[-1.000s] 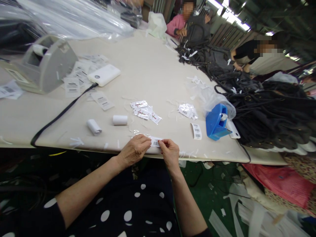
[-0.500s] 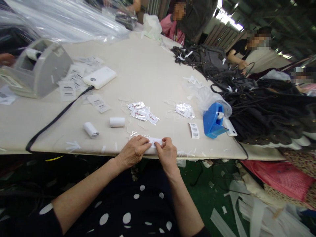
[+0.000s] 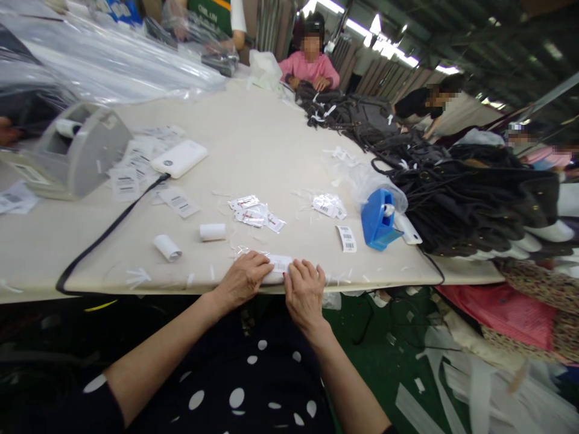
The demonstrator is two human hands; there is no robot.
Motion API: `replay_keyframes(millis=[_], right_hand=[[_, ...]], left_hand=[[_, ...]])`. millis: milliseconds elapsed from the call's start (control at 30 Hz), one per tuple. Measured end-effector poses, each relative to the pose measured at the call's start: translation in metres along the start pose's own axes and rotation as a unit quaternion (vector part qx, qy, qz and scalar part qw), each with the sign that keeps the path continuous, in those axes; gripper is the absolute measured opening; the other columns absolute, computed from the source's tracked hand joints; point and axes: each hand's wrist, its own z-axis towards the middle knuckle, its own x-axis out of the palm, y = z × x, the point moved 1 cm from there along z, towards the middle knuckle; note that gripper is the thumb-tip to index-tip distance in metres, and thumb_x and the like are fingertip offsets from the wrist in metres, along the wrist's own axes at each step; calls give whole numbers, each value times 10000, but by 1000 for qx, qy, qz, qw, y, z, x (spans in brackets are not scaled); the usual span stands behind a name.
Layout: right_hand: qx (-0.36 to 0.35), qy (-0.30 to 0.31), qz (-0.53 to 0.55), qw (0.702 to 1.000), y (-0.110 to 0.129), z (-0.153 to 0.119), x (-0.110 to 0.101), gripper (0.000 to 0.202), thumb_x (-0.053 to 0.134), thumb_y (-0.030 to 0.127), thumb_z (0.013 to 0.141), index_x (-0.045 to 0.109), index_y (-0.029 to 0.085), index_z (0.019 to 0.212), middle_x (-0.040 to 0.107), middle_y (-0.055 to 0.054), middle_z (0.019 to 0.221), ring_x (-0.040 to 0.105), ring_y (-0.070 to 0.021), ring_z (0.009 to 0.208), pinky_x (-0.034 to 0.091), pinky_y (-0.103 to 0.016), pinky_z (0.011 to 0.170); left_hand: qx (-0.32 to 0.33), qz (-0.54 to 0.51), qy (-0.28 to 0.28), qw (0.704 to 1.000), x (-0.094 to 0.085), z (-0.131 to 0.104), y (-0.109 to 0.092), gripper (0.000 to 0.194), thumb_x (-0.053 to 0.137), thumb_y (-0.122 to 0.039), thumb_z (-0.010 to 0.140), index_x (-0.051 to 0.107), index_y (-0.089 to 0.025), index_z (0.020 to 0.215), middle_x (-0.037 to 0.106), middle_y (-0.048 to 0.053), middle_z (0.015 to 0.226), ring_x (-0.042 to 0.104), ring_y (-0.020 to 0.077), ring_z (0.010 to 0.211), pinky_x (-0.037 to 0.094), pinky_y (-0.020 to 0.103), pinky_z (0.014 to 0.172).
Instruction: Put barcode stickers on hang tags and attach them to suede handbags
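Note:
Near the front edge of the table, a white tag with printing on it lies between my two hands. My left hand holds its left end, thumb and fingers together. Bent fingers of my right hand press on the tag's right end, partly covering it. Just beyond are a fanned pile of hang tags with strings and a second pile of barcode tags. A strip of barcode stickers lies to the right, beside a blue tape dispenser.
Two small white rolls lie to the left, near a white power bank with a black cable. A grey tape dispenser stands farther left by loose label sheets. Black bags are heaped at the right. Several people work around the table.
My right hand has gone from pinching at the tag to pressing its fingers on the right end. My left hand stays at the left end. The head view has shifted slightly.

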Motion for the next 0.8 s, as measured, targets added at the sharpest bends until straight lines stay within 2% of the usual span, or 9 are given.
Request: replay_keyframes(millis=[133, 200, 267, 333, 400, 467, 600, 700, 800], right_hand=[[50, 17, 13, 999, -3, 14, -1, 318, 568, 327, 806, 559, 174, 1085, 595, -101, 1056, 496, -227, 991, 334, -378, 852], [75, 55, 18, 995, -5, 20, -1, 314, 598, 356, 775, 577, 208, 1051, 585, -83, 1037, 488, -225, 971, 332, -356, 813], [101, 102, 24, 989, -6, 25, -1, 305, 616, 378, 751, 590, 232, 1018, 565, -71, 1058, 469, -228, 989, 312, -352, 816], [124, 136, 33, 982, -8, 29, -2, 323, 628, 394, 730, 591, 238, 1010, 546, -69, 1086, 453, -233, 1011, 296, -354, 826], [143, 148, 49, 977, -9, 32, -4, 347, 638, 396, 708, 586, 231, 1008, 543, -71, 1086, 448, -242, 1018, 291, -361, 826], [153, 135, 69, 977, -9, 35, -5, 350, 647, 376, 686, 580, 218, 991, 557, -69, 1055, 452, -249, 1006, 294, -367, 818], [132, 67, 151, 977, -7, 34, -4, 235, 611, 264, 683, 569, 195, 904, 593, -50, 948, 490, -220, 931, 319, -344, 802], [143, 34, 300, 942, -8, 31, 2, 100, 534, 213, 712, 567, 190, 804, 603, -26, 819, 527, -172, 786, 368, -307, 756], [173, 25, 398, 901, -13, 32, 5, 84, 504, 239, 726, 564, 192, 761, 604, -10, 735, 547, -148, 685, 418, -274, 691]], left_hand=[[-20, -64, -16, 998, -10, 3, 2, 251, 411, -115, 842, 600, -145, 1005, 605, 86, 946, 539, 169, 896, 459, 310, 806], [-51, -68, -42, 996, -19, 5, 6, 253, 404, -141, 845, 597, -141, 1008, 586, 91, 986, 532, 172, 936, 453, 310, 834], [-91, -25, -46, 994, -27, 7, 10, 247, 457, -205, 823, 598, -141, 1016, 570, 101, 1013, 510, 204, 972, 428, 349, 870], [-143, 36, -9, 989, -33, 9, 13, 311, 538, -298, 769, 595, -137, 1029, 564, 114, 1022, 496, 244, 975, 402, 392, 878], [-195, 75, 53, 977, -36, 13, 14, 370, 584, -381, 712, 604, -143, 995, 565, 119, 1018, 492, 270, 965, 389, 411, 855], [-234, 76, 100, 964, -39, 18, 14, 354, 597, -413, 671, 615, -156, 915, 568, 111, 1007, 488, 283, 965, 380, 412, 823], [-256, 49, 131, 956, -43, 28, 12, 263, 618, -375, 608, 601, -167, 767, 595, 78, 931, 501, 273, 933, 361, 378, 774], [-253, 7, 160, 954, -45, 32, 12, 182, 589, -331, 624, 587, -175, 718, 614, 21, 758, 542, 200, 776, 363, 310, 711], [-252, -50, 184, 949, -48, 38, 13, 141, 553, -309, 656, 585, -175, 684, 590, -21, 633, 529, 140, 638, 353, 248, 621]])
